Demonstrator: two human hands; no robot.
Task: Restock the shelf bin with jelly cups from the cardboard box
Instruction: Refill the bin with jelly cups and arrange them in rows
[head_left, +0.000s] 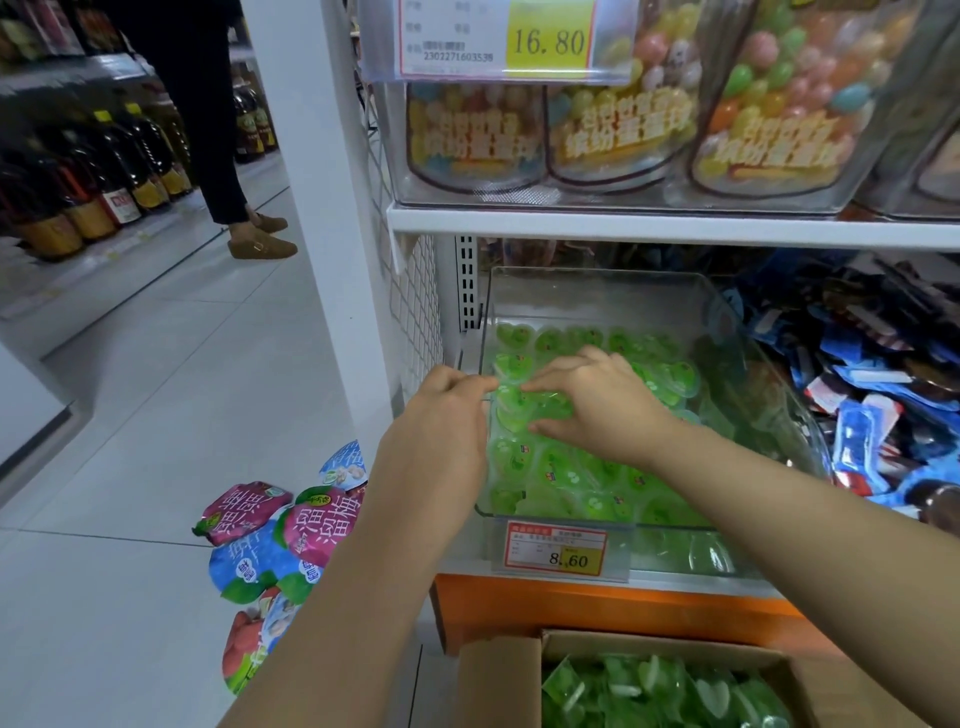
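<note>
Right hand (597, 402) reaches into the bin (597, 296), pinching a cup (519, 406) between thumb and fingers; left hand (449, 410) curled against it, grip unclear

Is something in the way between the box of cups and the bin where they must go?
Nothing visible blocks the way. The box stands below the bin, and the bin's top is open. The cups only have to pass over the bin's low front wall and under the upper shelf.
</note>
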